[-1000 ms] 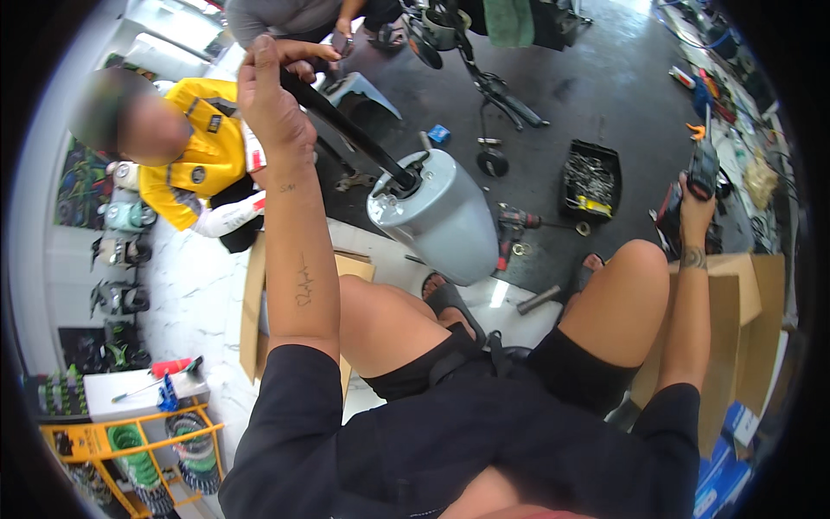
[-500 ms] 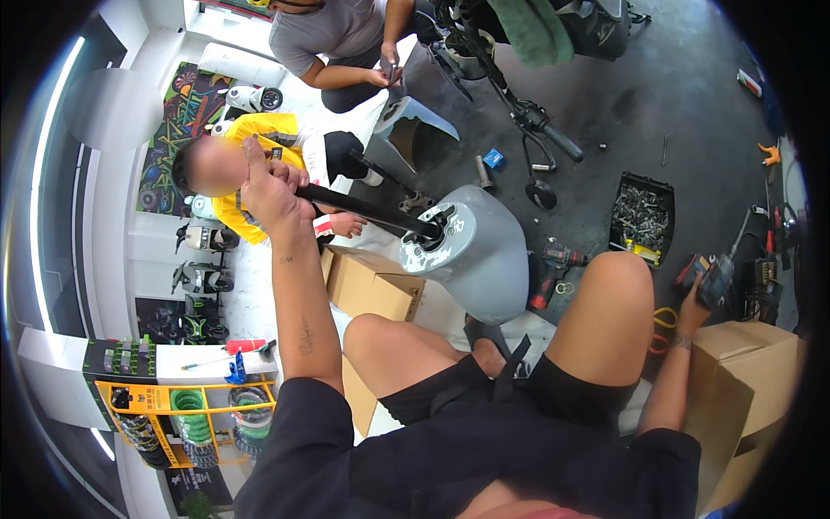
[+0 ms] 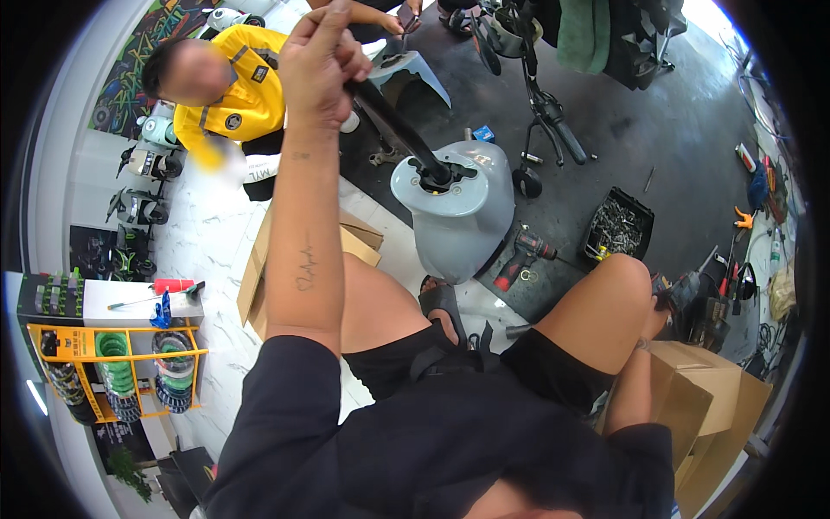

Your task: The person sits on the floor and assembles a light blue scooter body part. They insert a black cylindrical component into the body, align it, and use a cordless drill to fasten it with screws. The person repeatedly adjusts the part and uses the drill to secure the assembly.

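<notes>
My left hand [image 3: 320, 73] is closed round the upper end of a black tube [image 3: 399, 128]. The tube slants up toward me from the top of a light grey scooter body [image 3: 467, 221], which stands on the floor ahead of my knees. Beyond my right knee, my right hand [image 3: 659, 318] is partly hidden and grips a dark cordless power tool [image 3: 686, 292] with a red part. Between the scooter body and that knee lies a red and black cordless drill [image 3: 523, 257].
A black tray of screws [image 3: 618, 227] lies beyond my right knee. Cardboard boxes flank me, one at right [image 3: 722, 389], one at left [image 3: 359, 235]. A person in yellow [image 3: 251, 82] is at far left. Another scooter's handlebar [image 3: 553, 121] stands ahead; tools line the right edge.
The view has shifted. My left hand stays on the tube, now higher in the picture and more upright. My right hand has come in behind my knee with the power tool. The yellow-clad person has leaned back.
</notes>
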The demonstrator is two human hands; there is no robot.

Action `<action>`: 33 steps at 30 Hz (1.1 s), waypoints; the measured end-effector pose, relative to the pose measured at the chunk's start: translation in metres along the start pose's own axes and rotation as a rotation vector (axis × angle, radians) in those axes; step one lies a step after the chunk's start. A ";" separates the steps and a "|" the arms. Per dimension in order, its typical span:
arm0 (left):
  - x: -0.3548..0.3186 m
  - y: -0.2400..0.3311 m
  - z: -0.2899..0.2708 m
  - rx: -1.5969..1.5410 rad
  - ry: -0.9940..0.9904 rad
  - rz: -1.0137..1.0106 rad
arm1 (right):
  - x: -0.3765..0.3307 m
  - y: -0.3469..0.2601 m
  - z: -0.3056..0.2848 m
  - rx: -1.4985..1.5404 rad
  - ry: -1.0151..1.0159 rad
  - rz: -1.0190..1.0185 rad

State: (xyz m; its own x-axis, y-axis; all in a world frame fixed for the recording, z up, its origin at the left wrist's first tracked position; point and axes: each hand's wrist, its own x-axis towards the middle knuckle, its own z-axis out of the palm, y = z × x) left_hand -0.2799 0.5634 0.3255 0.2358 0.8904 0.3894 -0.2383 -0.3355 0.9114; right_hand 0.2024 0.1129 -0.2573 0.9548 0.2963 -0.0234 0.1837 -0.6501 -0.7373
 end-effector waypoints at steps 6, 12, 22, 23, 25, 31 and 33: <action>-0.024 0.005 0.008 -0.013 0.080 0.068 | -0.021 -0.005 -0.019 -0.207 -0.207 -0.064; -0.041 0.019 0.007 0.040 0.034 0.061 | -0.041 -0.087 -0.092 -0.370 -0.653 -0.133; -0.101 0.028 -0.014 -0.126 0.129 0.072 | -0.160 -0.450 -0.189 0.295 -0.696 -0.688; -0.109 0.032 -0.017 -0.130 0.125 0.070 | -0.184 -0.469 -0.187 0.256 -0.833 -0.817; -0.128 0.037 -0.022 -0.160 0.101 0.156 | -0.231 -0.489 -0.157 0.187 -1.132 -0.977; -0.182 0.052 -0.036 -0.189 0.018 0.310 | -0.322 -0.399 0.012 -0.246 -1.686 -0.771; -0.193 0.056 -0.041 -0.117 -0.057 0.322 | -0.335 -0.346 0.055 -0.605 -1.580 -0.740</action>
State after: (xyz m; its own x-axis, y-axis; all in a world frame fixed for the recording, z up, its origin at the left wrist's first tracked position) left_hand -0.3771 0.3858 0.2960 0.1822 0.7247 0.6645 -0.4151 -0.5560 0.7201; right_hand -0.1940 0.2772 -0.0313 -0.3665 0.6717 -0.6438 0.8014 -0.1237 -0.5852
